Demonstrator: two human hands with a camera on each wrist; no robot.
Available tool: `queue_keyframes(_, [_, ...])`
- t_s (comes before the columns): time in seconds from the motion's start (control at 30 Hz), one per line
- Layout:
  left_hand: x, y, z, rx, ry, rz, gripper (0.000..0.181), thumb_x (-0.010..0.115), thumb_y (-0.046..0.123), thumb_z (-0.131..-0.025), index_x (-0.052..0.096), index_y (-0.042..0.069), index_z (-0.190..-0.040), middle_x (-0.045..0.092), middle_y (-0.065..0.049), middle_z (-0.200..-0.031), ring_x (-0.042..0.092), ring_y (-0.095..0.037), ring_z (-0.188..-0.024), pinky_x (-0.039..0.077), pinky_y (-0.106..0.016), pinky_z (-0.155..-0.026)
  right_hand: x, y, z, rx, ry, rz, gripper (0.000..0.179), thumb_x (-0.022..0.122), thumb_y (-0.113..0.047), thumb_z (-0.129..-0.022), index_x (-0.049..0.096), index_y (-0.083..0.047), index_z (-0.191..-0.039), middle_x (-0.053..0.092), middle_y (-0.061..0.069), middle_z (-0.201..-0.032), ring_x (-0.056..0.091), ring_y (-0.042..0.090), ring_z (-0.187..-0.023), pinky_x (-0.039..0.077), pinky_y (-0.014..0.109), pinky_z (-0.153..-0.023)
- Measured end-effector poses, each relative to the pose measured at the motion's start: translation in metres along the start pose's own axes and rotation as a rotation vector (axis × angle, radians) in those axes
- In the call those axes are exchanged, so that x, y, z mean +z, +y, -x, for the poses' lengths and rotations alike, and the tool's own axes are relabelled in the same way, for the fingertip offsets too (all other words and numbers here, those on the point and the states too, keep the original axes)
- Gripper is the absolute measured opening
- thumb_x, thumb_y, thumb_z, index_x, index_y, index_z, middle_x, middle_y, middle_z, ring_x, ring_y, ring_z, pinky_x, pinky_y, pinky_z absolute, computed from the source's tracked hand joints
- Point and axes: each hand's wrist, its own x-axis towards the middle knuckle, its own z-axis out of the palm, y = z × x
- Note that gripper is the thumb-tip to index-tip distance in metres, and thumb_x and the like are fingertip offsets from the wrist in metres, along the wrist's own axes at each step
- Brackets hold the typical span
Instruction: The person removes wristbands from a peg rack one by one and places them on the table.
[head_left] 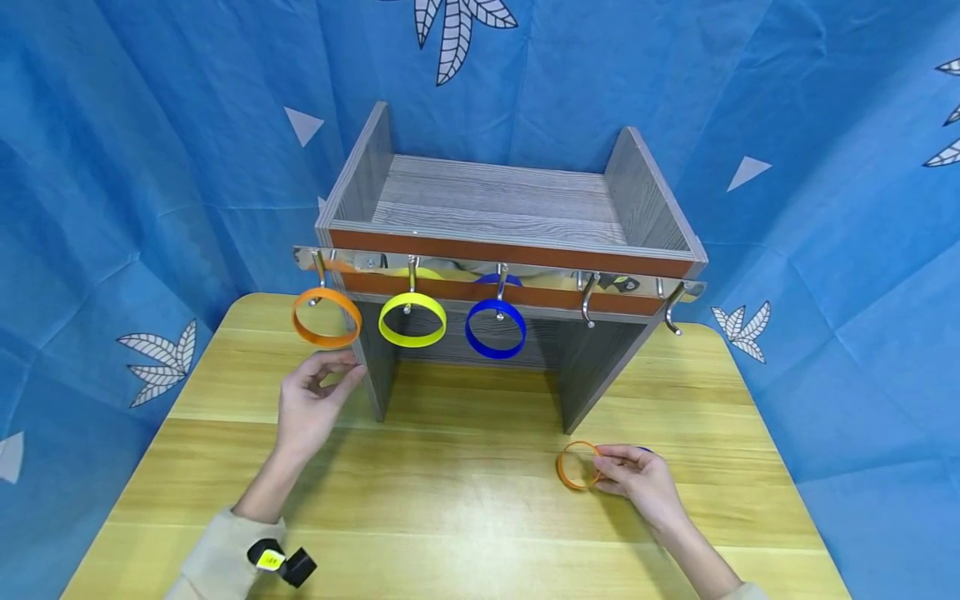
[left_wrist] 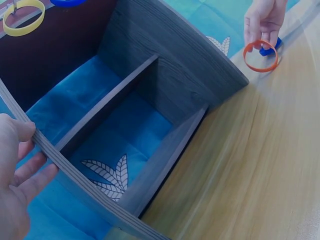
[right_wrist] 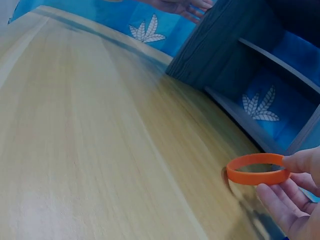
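Observation:
My right hand (head_left: 637,483) pinches an orange silicone wristband (right_wrist: 257,177) between thumb and fingers, low over the table to the right of the shelf's legs. Part of a blue band (left_wrist: 270,47) shows behind that hand's fingers; the rest is hidden. With thumb and fingertips, my left hand (head_left: 315,396) touches the left side panel (left_wrist: 85,180) of a grey wooden shelf. On the metal hook rail across the shelf's front hang an orange wristband (head_left: 327,340), a yellow wristband (head_left: 412,342) and a blue wristband (head_left: 496,352), one per hook.
Two hooks at the rail's right, an inner hook (head_left: 588,302) and an end hook (head_left: 672,312), carry no band. The shelf stands toward the back of a wooden table (head_left: 450,500). Blue curtains (head_left: 187,100) with leaf prints hang behind and at both sides.

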Motion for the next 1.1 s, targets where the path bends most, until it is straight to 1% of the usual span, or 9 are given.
queue_keyframes(0.2, [0.0, -0.001, 0.0, 0.012, -0.003, 0.004, 0.017, 0.073, -0.013, -0.09, 0.07, -0.011, -0.106, 0.073, 0.024, -0.098, 0.07, 0.006, -0.091, 0.063, -0.013, -0.078, -0.003, 0.002, -0.005, 0.007, 0.003, 0.049, 0.043, 0.07, -0.002, -0.098, 0.057, 0.019, -0.134, 0.073, 0.002, -0.098, 0.075, 0.012, -0.089, 0.068, 0.029, -0.083])
queue_keyframes(0.33, [0.0, -0.002, 0.0, 0.02, -0.004, 0.006, 0.017, 0.073, -0.014, -0.089, 0.07, -0.011, -0.106, 0.073, 0.023, -0.099, 0.07, 0.006, -0.091, 0.063, -0.013, -0.078, -0.003, 0.002, -0.008, -0.005, -0.004, 0.089, 0.043, 0.071, -0.002, -0.098, 0.057, 0.019, -0.134, 0.071, 0.002, -0.099, 0.074, 0.011, -0.09, 0.068, 0.029, -0.084])
queue_keyframes(0.67, [0.0, -0.001, 0.001, 0.004, -0.006, 0.002, 0.016, 0.073, -0.012, -0.091, 0.07, -0.01, -0.107, 0.072, 0.023, -0.099, 0.069, 0.005, -0.093, 0.063, -0.013, -0.079, -0.005, 0.003, -0.011, -0.035, 0.002, 0.154, 0.04, 0.071, 0.002, -0.096, 0.06, 0.019, -0.13, 0.071, 0.009, -0.099, 0.074, 0.008, -0.085, 0.067, 0.026, -0.08])
queue_keyframes(0.87, [0.0, -0.001, 0.001, 0.003, -0.007, 0.007, 0.016, 0.073, -0.012, -0.091, 0.07, -0.011, -0.106, 0.072, 0.023, -0.099, 0.069, 0.005, -0.092, 0.063, -0.013, -0.079, -0.005, 0.006, -0.013, -0.083, 0.008, 0.246, 0.035, 0.071, 0.003, -0.096, 0.063, 0.019, -0.126, 0.072, 0.016, -0.102, 0.073, 0.006, -0.083, 0.067, 0.025, -0.078])
queue_keyframes(0.97, [0.0, -0.001, 0.001, 0.008, -0.005, 0.005, 0.016, 0.073, -0.012, -0.09, 0.07, -0.011, -0.106, 0.072, 0.024, -0.098, 0.069, 0.006, -0.092, 0.063, -0.013, -0.079, -0.004, 0.006, -0.013, -0.082, 0.019, 0.27, 0.034, 0.072, 0.002, -0.095, 0.065, 0.017, -0.125, 0.073, 0.019, -0.103, 0.073, 0.007, -0.083, 0.067, 0.026, -0.078])
queue_keyframes(1.1, [0.0, -0.001, 0.001, 0.011, -0.003, 0.007, 0.016, 0.073, -0.013, -0.09, 0.07, -0.011, -0.106, 0.073, 0.024, -0.098, 0.069, 0.006, -0.092, 0.063, -0.013, -0.079, -0.004, 0.006, -0.013, -0.08, 0.013, 0.289, 0.036, 0.073, 0.002, -0.095, 0.064, 0.017, -0.126, 0.073, 0.022, -0.106, 0.074, 0.007, -0.083, 0.067, 0.026, -0.078])
